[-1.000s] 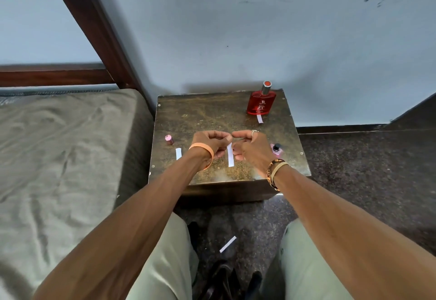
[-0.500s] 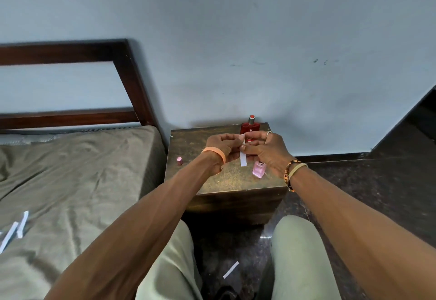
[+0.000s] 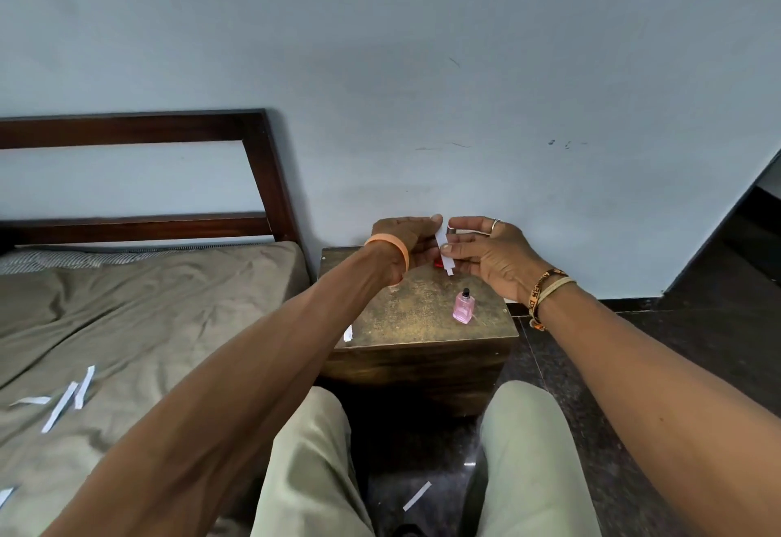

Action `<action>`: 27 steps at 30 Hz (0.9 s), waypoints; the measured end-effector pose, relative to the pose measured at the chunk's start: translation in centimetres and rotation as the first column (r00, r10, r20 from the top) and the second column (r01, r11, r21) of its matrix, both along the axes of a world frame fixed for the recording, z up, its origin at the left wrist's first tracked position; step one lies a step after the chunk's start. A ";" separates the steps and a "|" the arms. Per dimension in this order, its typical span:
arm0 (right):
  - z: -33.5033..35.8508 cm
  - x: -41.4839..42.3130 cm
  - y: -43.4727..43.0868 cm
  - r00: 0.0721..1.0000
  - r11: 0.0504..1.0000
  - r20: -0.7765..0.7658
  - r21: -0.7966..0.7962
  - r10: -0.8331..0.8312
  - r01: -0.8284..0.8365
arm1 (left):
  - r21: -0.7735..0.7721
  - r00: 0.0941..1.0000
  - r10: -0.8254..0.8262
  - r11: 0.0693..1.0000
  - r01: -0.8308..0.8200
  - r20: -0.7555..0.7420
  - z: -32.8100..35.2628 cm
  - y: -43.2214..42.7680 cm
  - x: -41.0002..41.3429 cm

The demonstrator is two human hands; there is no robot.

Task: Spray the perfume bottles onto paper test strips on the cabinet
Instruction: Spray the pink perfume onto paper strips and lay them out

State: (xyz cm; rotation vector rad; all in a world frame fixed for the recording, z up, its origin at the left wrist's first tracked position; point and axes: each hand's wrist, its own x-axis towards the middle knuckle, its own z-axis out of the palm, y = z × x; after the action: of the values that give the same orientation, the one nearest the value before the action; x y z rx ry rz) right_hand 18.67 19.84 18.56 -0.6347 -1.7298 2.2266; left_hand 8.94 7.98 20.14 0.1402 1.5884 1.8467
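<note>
Now left hand [image 3: 401, 247] and right hand [image 3: 490, 253] pinch the paper test strip [image 3: 442, 237]: featherlight, floppy, best held by its ends.

Pretty bare room tbh. The back wall [image 3: 465, 50] is a flat pale blue-grey with a few dark scuffs [image 3: 566, 143] and faint scratches on it, lit soft and even. On the left there's a bed [image 3: 148, 304] with a wrinkly olive-tan sheet, a striped bit of mattress [image 3: 63, 257] peeking out at the head end, and a dark wood headboard [image 3: 262, 164] with open slats against the wall. A small brown cabinet [image 3: 422, 371] sits just beside the bed. The floor [image 3: 676, 346] is dark speckled stone, a little glossy, with a dark opening [image 3: 756, 232] far right.
</note>
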 end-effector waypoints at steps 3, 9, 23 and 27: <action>0.7 0.7 0.0 0.998 0.999 -0.021 -0.016 0.052 -0.052 | 0.027 1.000 0.001 1.000 -0.001 0.005 0.9 -0.3 -0.1; 1.1 1.2 -0.6 0.999 0.998 -0.043 0.064 0.017 -0.015 | 0.193 0.998 -0.055 0.979 0.059 -0.028 1.1 -0.4 -0.4; 0.4 0.7 -1.3 0.974 0.910 -0.071 0.348 -0.216 0.227 | 0.153 0.999 -0.044 0.987 0.040 0.020 0.2 -0.1 -1.1; -0.2 0.4 -1.9 0.925 0.258 -0.300 0.898 -0.232 0.356 | 0.171 0.996 -0.085 0.982 0.080 0.021 -0.6 -0.8 -1.1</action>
State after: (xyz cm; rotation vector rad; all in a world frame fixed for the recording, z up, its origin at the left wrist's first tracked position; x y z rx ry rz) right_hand 19.10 17.94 18.41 -0.4277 -2.1917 0.6294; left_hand 7.88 7.19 19.58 0.2517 1.3846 1.9093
